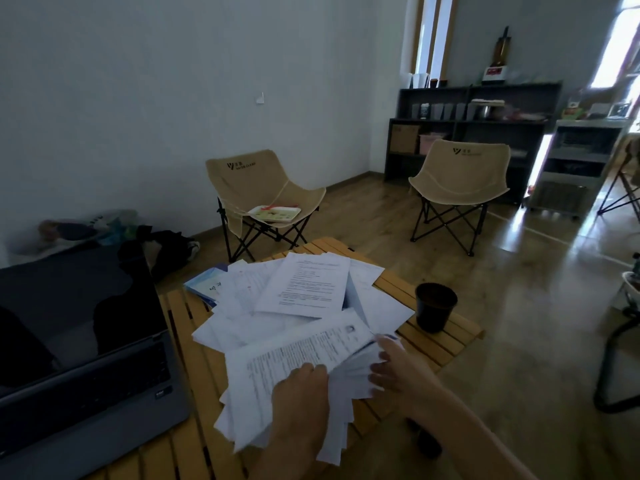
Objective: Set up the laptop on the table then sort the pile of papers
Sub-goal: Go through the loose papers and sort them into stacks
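Wooden slats of the folding table (437, 344) fill the foreground, with timber flooring and a pale wall behind. On the left of the table sits the laptop (79, 344), lid up, screen dark, keyboard facing the person. Right beside it sprawls the pile of papers (298, 292), sheets fanned loosely over one another, a blue booklet (202, 285) poking out at its far left edge. Nearer in, the left hand (299, 407) lies on top of a thick sheaf of printed sheets (294, 355), fingers together and curled over the top page, gripping the stack. The right hand (394, 368) comes in from the right, fingers spread and tucked among the fanned page edges, index fingertip up by the top sheet's corner. A dark cup (435, 306) stands on the table near the pile's right side, apart from it. Behind, two beige folding chairs: the left chair (256, 192) carries a tray (275, 213) on its seat, the right chair (460, 181) stands before dark shelving (478, 126).
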